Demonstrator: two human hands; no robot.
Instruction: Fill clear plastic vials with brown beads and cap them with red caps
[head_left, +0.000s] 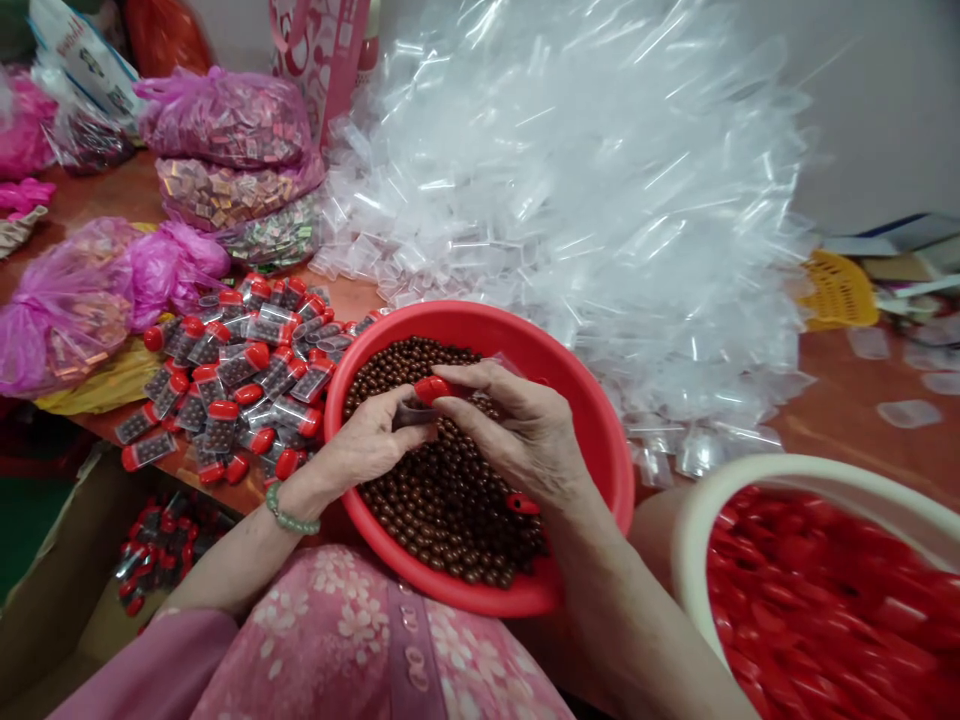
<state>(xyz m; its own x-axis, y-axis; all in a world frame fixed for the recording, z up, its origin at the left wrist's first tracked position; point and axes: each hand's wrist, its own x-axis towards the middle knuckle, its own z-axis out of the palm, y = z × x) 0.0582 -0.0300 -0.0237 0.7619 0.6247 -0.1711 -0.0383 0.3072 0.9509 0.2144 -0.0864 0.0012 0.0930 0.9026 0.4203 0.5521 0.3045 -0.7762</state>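
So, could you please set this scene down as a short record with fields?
Left hand: left hand pinches a small clear container over the red basin
Right hand: right hand presses a red cap at the container's end
Basin contents: brown beads, one loose red cap among them
Left of basin: capped filled containers piled on the table
Behind basin: heap of empty clear containers
Right: white tub of red caps
Far left: pink plastic bags
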